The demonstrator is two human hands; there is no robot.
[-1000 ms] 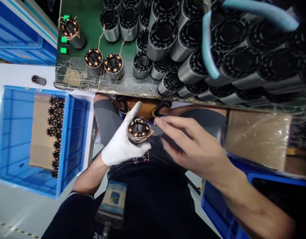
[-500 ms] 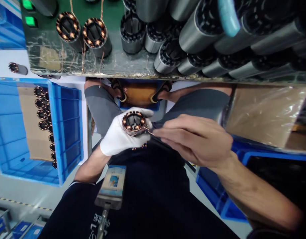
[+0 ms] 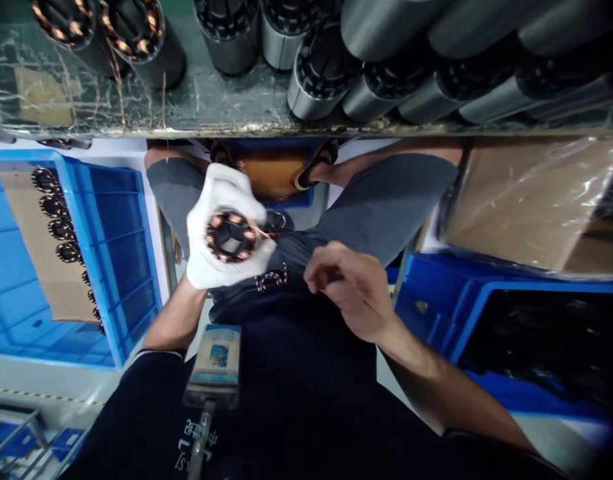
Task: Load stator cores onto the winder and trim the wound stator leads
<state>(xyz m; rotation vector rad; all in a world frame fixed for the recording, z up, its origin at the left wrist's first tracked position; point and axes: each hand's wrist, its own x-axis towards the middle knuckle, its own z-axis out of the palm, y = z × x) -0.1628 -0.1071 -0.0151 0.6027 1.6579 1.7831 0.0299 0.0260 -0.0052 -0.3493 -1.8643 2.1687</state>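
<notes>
My left hand (image 3: 229, 183), in a white glove, is wrapped around a motor stator (image 3: 210, 235). The stator's round end faces up toward me, with copper windings around a dark slotted core. Loose copper wire ends stick out from its right side. My bare right hand (image 3: 354, 290) hangs apart from the stator, over my lap on the right. Its fingers are curled in, slightly smeared by motion, and nothing shows between them.
On the green workbench (image 3: 186, 110) stand two wound stators (image 3: 159, 53) with trailing wires, and several unwound cores (image 3: 314, 90). A blue crate (image 3: 129, 267) with stators on cardboard is at left. At right are a plastic-wrapped carton (image 3: 526, 207) and a blue bin (image 3: 436, 313) with dark parts.
My left hand has moved left with the stator and turned it. My right hand has let go of the wire end and drawn away, down and to the right. The view has shifted.
</notes>
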